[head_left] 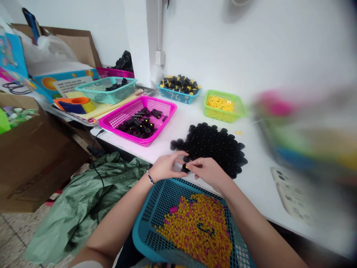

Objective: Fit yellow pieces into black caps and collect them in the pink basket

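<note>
Fingertips (pixel 190 164) of right hand (pixel 208 172) pinch a black cap's (pixel 184 169) yellow bead (pixel 186 167) by the desk's (pixel 180 122) front edge, half-open left hand (pixel 164 166) apparently steadying it.

A small, dark black piece (pixel 184 169), with a tiny yellow bead (pixel 186 167) at its top, sits just before the black cluster (pixel 214 149), near its left corner.

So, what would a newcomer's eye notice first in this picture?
Probably the bright pink basket, left of the clustered black pieces on the white table. Nearer, a blue basket holds many small yellow and pink bits; beyond it, the left hand and right hand meet at one black piece.
</note>
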Available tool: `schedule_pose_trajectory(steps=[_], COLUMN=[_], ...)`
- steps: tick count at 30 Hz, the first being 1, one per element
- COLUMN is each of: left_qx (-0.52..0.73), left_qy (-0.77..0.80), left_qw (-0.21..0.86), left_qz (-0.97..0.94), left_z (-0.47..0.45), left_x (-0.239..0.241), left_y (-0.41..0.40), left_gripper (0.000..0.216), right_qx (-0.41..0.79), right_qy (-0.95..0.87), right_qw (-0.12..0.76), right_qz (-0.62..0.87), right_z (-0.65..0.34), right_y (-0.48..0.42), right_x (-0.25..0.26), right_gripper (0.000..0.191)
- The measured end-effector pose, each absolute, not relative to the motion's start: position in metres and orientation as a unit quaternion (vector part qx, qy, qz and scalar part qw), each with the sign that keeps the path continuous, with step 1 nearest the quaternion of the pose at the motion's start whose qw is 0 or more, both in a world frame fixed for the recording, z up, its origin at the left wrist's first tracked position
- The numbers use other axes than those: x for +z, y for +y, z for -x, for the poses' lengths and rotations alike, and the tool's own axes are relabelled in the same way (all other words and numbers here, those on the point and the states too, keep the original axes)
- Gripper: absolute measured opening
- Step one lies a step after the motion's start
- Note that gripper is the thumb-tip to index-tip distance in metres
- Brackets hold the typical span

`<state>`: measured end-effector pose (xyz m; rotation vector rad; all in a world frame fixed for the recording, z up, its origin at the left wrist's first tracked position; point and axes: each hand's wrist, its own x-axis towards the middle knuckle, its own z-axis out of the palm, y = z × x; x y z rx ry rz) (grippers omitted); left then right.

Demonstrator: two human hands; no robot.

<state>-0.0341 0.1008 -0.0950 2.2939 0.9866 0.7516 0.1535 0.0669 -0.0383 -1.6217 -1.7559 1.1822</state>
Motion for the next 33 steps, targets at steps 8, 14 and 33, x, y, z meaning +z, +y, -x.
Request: schedule_pose_trajectory(steps=[8,14,33], left_qx=[0.281,0.276,0.286], left_qy=[0.365,0.366,0.327], left_qw=[0.269,0.292,0.228], left_qz=[-0.846,-0.84,-0.872], left_z=[0.034,0.035,0.037], left_x=[-0.095,-0.094,-0.099], left_y=[0.101,0.102,0.096], left_gripper=[0.068,0.07,0.043], right_qx=[0.539,0.615,0.532], right_qy=[-0.545,-0.492,-0.579], right_qw=[0.255,0.254,0.211], right_qz=[0.589,0.561,0.581], right_z=[-0.152,-0.154,-0.16], right_y=[0.07,0.079,0.084], right_x=[-0.041,-0.033,-0.016], right_gripper=[0.013,0.009,0.007])
